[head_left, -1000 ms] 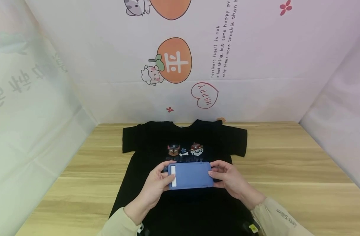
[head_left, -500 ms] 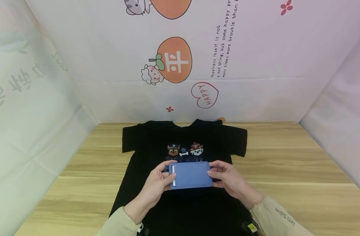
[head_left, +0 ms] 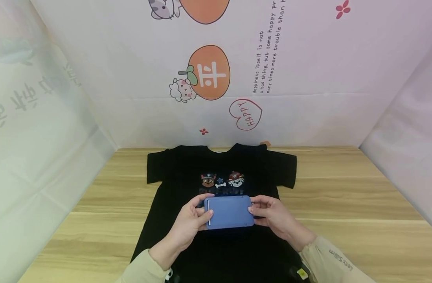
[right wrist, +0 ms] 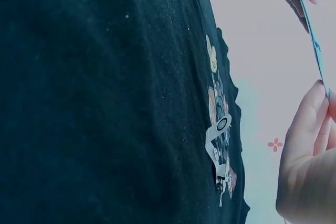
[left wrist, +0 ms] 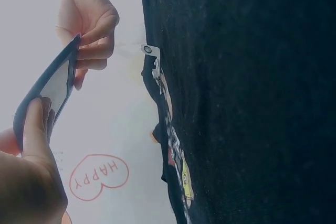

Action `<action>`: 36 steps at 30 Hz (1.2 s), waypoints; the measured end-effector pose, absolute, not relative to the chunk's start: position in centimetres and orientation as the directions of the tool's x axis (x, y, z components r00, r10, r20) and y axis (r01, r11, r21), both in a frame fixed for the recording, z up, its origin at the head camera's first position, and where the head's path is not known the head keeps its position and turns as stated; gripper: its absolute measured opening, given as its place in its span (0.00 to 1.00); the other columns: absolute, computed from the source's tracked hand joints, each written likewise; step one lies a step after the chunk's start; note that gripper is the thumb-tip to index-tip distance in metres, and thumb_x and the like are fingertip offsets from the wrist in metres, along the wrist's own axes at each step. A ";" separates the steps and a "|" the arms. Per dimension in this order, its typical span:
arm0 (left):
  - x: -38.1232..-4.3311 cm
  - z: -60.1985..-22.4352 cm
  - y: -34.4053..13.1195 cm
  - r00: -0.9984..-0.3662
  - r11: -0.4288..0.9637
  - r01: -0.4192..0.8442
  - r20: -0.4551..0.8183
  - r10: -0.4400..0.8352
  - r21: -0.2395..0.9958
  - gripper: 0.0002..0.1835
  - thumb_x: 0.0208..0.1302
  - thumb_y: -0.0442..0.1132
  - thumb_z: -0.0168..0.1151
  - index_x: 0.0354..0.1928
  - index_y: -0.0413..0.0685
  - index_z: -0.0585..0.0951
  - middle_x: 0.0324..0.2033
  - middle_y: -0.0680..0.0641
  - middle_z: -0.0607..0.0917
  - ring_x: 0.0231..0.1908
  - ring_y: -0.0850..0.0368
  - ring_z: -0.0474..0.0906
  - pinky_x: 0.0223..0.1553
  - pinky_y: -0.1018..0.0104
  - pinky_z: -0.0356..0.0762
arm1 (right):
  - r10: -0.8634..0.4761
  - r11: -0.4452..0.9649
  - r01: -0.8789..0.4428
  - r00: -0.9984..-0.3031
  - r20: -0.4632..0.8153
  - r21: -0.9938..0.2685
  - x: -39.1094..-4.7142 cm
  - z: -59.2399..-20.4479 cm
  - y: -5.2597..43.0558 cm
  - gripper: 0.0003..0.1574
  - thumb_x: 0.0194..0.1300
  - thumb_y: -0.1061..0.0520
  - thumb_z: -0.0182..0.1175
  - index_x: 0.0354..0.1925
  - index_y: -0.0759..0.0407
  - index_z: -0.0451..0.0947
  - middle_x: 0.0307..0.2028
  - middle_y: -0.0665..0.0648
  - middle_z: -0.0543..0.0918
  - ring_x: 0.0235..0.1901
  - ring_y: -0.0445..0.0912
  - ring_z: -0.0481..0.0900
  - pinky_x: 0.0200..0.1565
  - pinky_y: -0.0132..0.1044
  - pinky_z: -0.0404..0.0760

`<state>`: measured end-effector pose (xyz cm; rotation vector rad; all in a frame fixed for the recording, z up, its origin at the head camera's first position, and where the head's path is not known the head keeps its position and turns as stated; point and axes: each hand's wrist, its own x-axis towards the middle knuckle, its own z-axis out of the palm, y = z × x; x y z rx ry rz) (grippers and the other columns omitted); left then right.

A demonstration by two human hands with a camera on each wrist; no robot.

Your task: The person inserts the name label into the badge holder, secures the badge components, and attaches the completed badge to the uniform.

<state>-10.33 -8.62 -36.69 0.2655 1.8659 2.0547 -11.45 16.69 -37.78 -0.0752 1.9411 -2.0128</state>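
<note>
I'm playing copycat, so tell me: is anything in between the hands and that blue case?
Nothing visible is: the left hand and right hand pinch opposite ends of the blue case. The silver metal piece on the black T-shirt is apart from both hands.

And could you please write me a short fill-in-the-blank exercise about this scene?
1. The left hand and right hand hold a flat case whose upper face is coloured ____.
2. The T-shirt below it is coloured ____.
3. The word inside the red heart is ____.
4. The table shows a ____ grain pattern.

Missing words: blue; black; HAPPY; wood.
</note>
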 end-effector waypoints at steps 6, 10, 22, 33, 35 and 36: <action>-10.3 -36.8 -8.4 -0.921 -0.058 -0.126 -0.096 0.377 0.990 0.24 0.69 0.30 0.50 0.66 0.39 0.62 0.45 0.35 0.84 0.40 0.56 0.84 0.43 0.57 0.82 | -0.289 -0.005 0.191 -0.940 -0.181 -0.982 -11.2 -37.6 16.9 0.07 0.65 0.60 0.59 0.37 0.46 0.79 0.28 0.44 0.78 0.32 0.37 0.78 0.38 0.34 0.82; -10.3 -36.9 -8.4 -0.922 -0.064 -0.126 -0.094 0.376 0.990 0.24 0.69 0.30 0.50 0.66 0.40 0.62 0.47 0.34 0.83 0.41 0.54 0.84 0.44 0.56 0.82 | -0.293 -0.011 0.197 -0.938 -0.185 -0.980 -11.2 -37.5 16.9 0.07 0.65 0.61 0.59 0.38 0.49 0.80 0.28 0.45 0.78 0.30 0.37 0.78 0.37 0.32 0.82; -10.3 -37.0 -8.8 -0.905 -0.084 -0.150 -0.103 0.412 0.985 0.23 0.70 0.30 0.50 0.66 0.41 0.62 0.42 0.39 0.86 0.39 0.58 0.84 0.42 0.60 0.82 | -0.369 -0.082 0.234 -0.910 -0.188 -0.969 -11.3 -37.7 16.9 0.08 0.63 0.59 0.62 0.27 0.47 0.80 0.26 0.45 0.81 0.27 0.36 0.77 0.34 0.27 0.81; -10.5 -36.8 -8.9 -0.905 -0.082 -0.148 -0.102 0.414 0.986 0.24 0.70 0.30 0.50 0.66 0.39 0.61 0.48 0.33 0.82 0.42 0.54 0.83 0.44 0.57 0.81 | -0.332 -0.055 0.234 -0.921 -0.203 -0.971 -11.6 -37.9 16.5 0.05 0.63 0.60 0.61 0.30 0.52 0.79 0.26 0.46 0.81 0.26 0.36 0.76 0.34 0.27 0.80; -10.6 -36.9 -8.9 -0.902 -0.093 -0.153 -0.101 0.419 0.984 0.24 0.70 0.31 0.50 0.66 0.39 0.60 0.50 0.32 0.81 0.43 0.53 0.83 0.46 0.55 0.81 | -0.325 -0.029 0.224 -0.924 -0.202 -0.974 -11.7 -37.7 16.4 0.05 0.65 0.60 0.59 0.31 0.51 0.78 0.27 0.46 0.80 0.27 0.37 0.76 0.34 0.27 0.80; -10.6 -36.9 -8.9 -0.902 -0.099 -0.157 -0.102 0.420 0.983 0.24 0.70 0.31 0.50 0.66 0.39 0.60 0.50 0.32 0.81 0.44 0.53 0.83 0.46 0.55 0.80 | -0.328 -0.019 0.218 -0.923 -0.200 -0.976 -11.7 -37.6 16.4 0.05 0.65 0.60 0.59 0.32 0.52 0.78 0.27 0.46 0.80 0.27 0.37 0.76 0.35 0.27 0.80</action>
